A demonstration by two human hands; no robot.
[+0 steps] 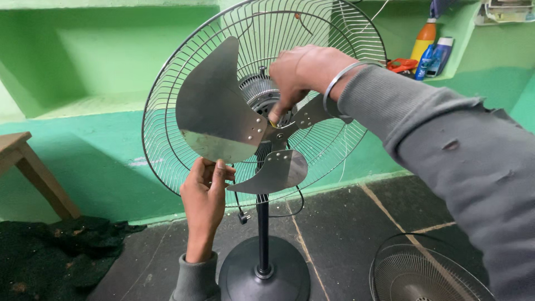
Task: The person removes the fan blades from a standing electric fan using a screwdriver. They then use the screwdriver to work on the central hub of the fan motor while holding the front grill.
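Pedestal fan, front grille off, blade assembly seen mid-fitting at the hub.

Nearest, at the lower right: removed front grille [429, 273] lying on the dark floor, partly cut off by the frame edge. Next: left hand [205, 192] pinching the lower edge of the big metal blade [214, 106], thumb and fingers closed on it. Beyond: right hand [301, 75], fingers bunched together at the hub [274, 124] on something small and yellowish, too hidden to identify. Blades sat on the spindle inside the rear grille [184, 67]; front grille left to go on, by the look of it. Motor mostly masked by the hand; fastener state impossible to tell. Farthest: bottles [432, 47] on the green shelf.
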